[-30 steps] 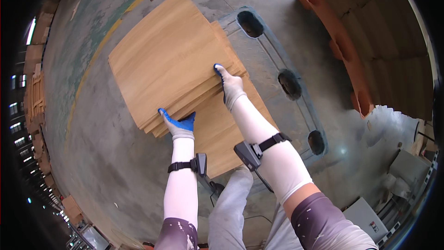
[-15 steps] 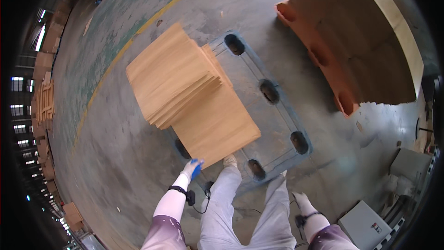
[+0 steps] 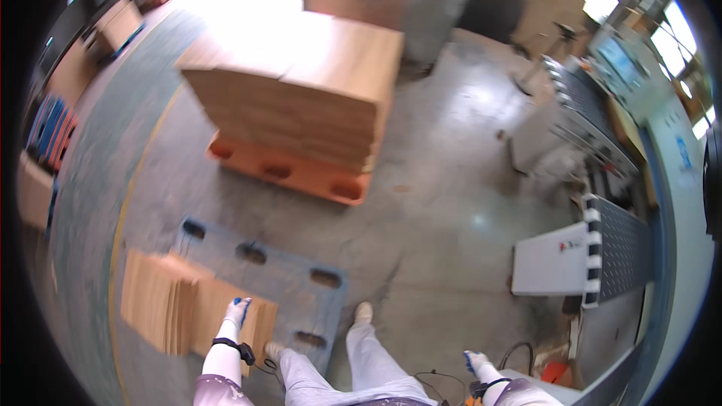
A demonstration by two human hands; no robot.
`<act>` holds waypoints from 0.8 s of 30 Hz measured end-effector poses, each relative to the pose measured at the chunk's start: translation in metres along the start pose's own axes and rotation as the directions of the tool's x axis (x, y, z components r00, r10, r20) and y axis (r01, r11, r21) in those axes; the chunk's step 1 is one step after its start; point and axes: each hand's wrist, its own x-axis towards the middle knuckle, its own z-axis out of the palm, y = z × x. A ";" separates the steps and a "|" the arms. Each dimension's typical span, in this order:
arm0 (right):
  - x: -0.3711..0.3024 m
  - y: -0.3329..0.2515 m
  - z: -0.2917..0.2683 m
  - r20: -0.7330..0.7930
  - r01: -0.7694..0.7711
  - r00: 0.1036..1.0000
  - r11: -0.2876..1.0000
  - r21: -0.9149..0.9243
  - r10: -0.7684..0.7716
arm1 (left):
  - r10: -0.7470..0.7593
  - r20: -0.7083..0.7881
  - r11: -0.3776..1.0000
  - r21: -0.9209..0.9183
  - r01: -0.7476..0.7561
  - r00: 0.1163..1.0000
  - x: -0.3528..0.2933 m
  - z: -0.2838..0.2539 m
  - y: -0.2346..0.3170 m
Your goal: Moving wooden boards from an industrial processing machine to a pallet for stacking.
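My left hand (image 3: 236, 311), in a white glove with blue on it, is over the light brown cardboard sheets (image 3: 213, 316), its fingers loosely apart with nothing visible in them. Whether it touches the top sheet is hard to tell. Part of the pile is fanned out at its left side. The sheets lie on a blue plastic pallet (image 3: 282, 267) with dark oval holes, at the lower left. My right hand (image 3: 477, 363), gloved alike, hangs by my right side, open and holding nothing that shows.
Ahead stands a tall cardboard stack (image 3: 293, 116) on an orange pallet (image 3: 278, 173). A grey-white machine (image 3: 553, 259) with a black-and-white striped edge is at the right, with another conveyor-like unit (image 3: 587, 109) beyond. Cables hang near my legs. A yellow floor line (image 3: 139, 173) runs along the left.
My view has turned right and lifted, so the blue pallet and sheets now appear lower left. My left hand has gone from the near edge of the sheets to over them.
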 end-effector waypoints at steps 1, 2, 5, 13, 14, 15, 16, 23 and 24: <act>-0.009 0.014 -0.003 0.030 -0.098 0.995 0.994 0.040 0.097 | 0.027 0.036 0.999 -0.030 -0.026 0.999 -0.025 0.029 0.071; -0.018 0.026 -0.011 0.053 -0.142 0.989 0.989 0.033 0.141 | 0.109 0.082 0.988 -0.123 -0.099 0.991 -0.018 0.065 0.107; -0.033 0.043 -0.018 0.132 -0.149 0.981 0.987 0.056 0.140 | 0.347 0.167 0.930 -0.191 -0.315 0.923 -0.010 0.116 0.209; -0.013 0.045 -0.115 -0.106 -0.009 0.990 0.799 0.601 0.091 | 0.668 0.597 0.693 -0.282 -0.664 0.444 -0.122 0.384 0.387; -0.001 0.029 -0.130 -0.211 0.096 0.976 0.768 0.633 0.052 | 0.637 0.642 0.708 -0.268 -0.653 0.426 -0.132 0.400 0.403; 0.008 0.015 -0.150 -0.320 0.198 0.947 0.725 0.660 0.033 | 0.598 0.696 0.722 -0.251 -0.645 0.399 -0.152 0.421 0.422; 0.009 -0.016 -0.171 -0.360 0.248 0.933 0.703 0.667 0.012 | 0.593 0.704 0.730 -0.266 -0.629 0.391 -0.160 0.436 0.435; 0.049 -0.224 -0.308 -0.587 0.562 0.809 0.340 0.754 -0.033 | 0.543 0.808 0.729 -0.320 -0.606 0.227 -0.196 0.571 0.570; 0.052 -0.245 -0.323 -0.569 0.559 0.822 0.228 0.797 -0.025 | 0.538 0.817 0.728 -0.325 -0.604 0.208 -0.206 0.601 0.594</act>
